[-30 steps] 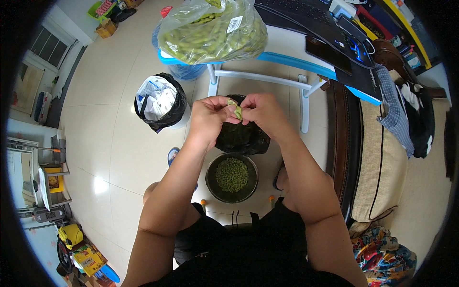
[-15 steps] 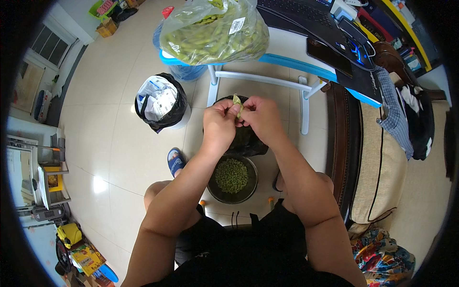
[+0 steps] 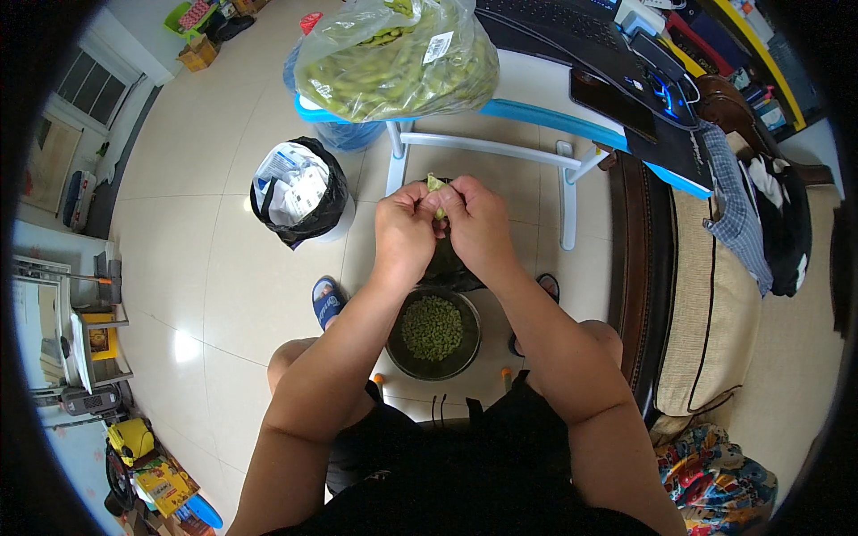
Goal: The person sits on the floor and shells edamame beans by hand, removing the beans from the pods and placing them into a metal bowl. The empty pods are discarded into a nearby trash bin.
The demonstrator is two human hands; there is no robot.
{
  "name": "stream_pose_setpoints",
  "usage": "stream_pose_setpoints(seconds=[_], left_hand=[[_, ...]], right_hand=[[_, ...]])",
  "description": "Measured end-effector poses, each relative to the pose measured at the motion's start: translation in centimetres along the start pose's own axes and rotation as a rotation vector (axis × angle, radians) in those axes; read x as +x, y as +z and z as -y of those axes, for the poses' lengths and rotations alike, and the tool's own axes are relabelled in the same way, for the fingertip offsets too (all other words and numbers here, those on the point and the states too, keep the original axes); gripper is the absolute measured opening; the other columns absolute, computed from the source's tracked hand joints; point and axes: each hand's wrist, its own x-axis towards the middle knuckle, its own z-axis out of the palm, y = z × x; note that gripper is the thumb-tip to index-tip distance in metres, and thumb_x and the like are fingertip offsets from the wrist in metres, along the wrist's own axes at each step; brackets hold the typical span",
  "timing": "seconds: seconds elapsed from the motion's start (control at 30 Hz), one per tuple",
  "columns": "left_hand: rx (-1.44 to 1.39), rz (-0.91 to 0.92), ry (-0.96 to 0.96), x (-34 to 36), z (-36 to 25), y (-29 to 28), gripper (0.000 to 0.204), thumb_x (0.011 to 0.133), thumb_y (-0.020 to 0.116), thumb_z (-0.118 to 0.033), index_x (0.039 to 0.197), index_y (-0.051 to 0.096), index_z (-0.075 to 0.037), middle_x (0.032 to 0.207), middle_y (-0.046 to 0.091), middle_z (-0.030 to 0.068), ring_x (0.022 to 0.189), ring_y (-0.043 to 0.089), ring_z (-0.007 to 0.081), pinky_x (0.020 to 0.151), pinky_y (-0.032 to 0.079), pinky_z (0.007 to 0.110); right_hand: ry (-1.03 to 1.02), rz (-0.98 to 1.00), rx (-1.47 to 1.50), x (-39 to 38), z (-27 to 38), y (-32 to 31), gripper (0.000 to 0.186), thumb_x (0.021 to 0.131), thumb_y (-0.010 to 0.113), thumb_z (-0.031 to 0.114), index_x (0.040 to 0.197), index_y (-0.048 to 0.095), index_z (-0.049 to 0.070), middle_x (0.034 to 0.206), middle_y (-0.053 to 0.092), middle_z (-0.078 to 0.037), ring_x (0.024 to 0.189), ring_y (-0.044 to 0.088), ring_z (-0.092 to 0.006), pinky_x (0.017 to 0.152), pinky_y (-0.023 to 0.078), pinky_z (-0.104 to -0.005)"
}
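Note:
My left hand [image 3: 404,230] and my right hand [image 3: 481,223] meet in front of me, both closed on one green soybean pod [image 3: 435,184]. Its pale tip sticks up between my thumbs, while my fingers cover the rest. Below my hands, a black plastic bag [image 3: 445,271] is mostly hidden by hands and forearms. Nearer to me, a round metal bowl [image 3: 399,360] holds a heap of shelled green beans [image 3: 433,328]. A clear plastic bag [image 3: 393,82] full of green pods lies on the table's left end, beyond my hands.
The blue-edged table [image 3: 554,121] also carries a laptop [image 3: 563,31], a phone [image 3: 612,104] and cables. A bin [image 3: 302,192] lined with a black bag stands at left, holding white waste. At right is a sofa [image 3: 706,313] with clothes [image 3: 737,214] on it.
My right hand has shifted left, and its thumb now presses close to the left one on the pod. My right foot has come into view beside my right forearm.

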Motion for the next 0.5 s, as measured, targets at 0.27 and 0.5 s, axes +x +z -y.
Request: stream_pose_setpoints(seconds=[0.27,0.5], left_hand=[[-0.151,0.152,-0.033,0.9,-0.5,-1.4,0.011,0.091,0.055,-0.005,0.083,0.061,0.001,0.072,0.06,0.0047,0.055,0.053,0.01,0.052,0.044,0.023],[-0.274,0.227,-0.106,1.0,-1.5,-1.9,0.005,0.088,0.058,-0.002,0.084,0.06,0.001,0.073,0.062,0.0066,0.055,0.056,0.0115,0.049,0.046,0.023]], right_hand=[[-0.066,0.162,0.061,1.5,-2.0,-0.8,0.026,0.089,0.05,0.018,0.077,0.056,-0.004,0.064,0.058,-0.018,0.055,0.057,-0.0275,0.054,0.044,-0.0375],[0.195,0.26,0.439,1.2,-0.3,-1.8,0.024,0.087,0.057,0.019,0.073,0.057,0.0,0.064,0.055,-0.002,0.056,0.049,-0.009,0.051,0.04,-0.0248]])
